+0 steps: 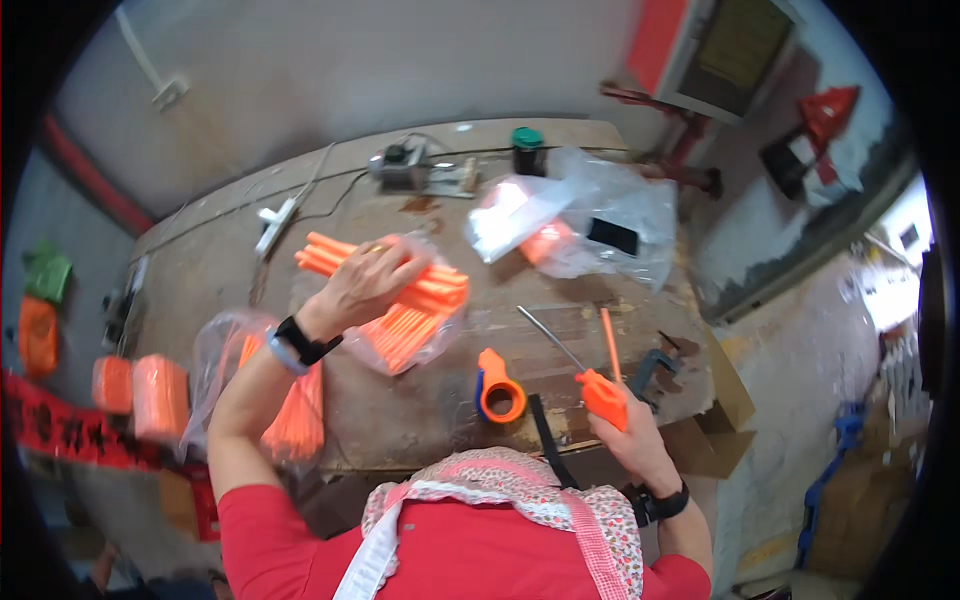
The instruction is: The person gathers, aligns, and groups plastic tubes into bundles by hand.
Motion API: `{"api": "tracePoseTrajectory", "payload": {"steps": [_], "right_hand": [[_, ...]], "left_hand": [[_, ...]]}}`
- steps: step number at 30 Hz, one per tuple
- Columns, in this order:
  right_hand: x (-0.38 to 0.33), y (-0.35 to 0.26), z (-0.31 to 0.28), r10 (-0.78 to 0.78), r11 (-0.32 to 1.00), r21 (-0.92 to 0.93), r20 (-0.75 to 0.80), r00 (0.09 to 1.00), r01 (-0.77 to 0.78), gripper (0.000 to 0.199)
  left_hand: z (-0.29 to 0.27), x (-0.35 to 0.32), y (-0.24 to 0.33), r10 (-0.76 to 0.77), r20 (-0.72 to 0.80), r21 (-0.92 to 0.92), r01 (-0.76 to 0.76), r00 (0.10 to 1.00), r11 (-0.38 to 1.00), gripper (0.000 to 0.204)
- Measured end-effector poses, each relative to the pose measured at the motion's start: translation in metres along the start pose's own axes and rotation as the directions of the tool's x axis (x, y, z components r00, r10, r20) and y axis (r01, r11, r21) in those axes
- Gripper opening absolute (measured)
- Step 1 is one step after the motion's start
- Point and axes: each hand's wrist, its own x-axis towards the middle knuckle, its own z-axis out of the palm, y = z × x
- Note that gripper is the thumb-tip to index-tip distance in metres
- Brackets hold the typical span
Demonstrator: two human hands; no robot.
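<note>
On the worn brown wooden table (390,415), the left hand (372,278) clasps slim bright-orange sticks (440,288), fingers bent over them; near the front edge, the right hand's (632,435) fingers wrap an orange-handled metal-rod tool (603,398).

At the person's eleven o'clock, slim orange sticks (432,290) are forming a bundle; at one, an orange-handled metal rod (602,398) is slanting.

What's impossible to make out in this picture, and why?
Head view: whether the left hand grips or merely rests on the orange sticks; its own back hides the palm.
Head view: everything inside the clear plastic bag; folds and glare hide it.
Head view: part of the orange handle; the right hand covers it.
Head view: the top of the grey box; the upper edge cuts it off.
</note>
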Motion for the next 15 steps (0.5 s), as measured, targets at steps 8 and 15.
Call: {"api": "tracePoseTrajectory", "payload": {"steps": [8, 15], "right_hand": [[0.003, 0.022, 0.019, -0.235, 0.971, -0.026, 0.095, 0.967, 0.238, 0.039], [-0.016, -0.002, 0.014, -0.215, 0.976, 0.026, 0.055, 0.975, 0.214, 0.035]], "left_hand": [[0.013, 0.002, 0.016, 0.03, 0.087, -0.069, -0.024, 0.996, 0.997, 0.046], [0.025, 0.016, 0.027, -0.544, 0.05, -0.821, 0.344, 0.837, 0.455, 0.036]]}}
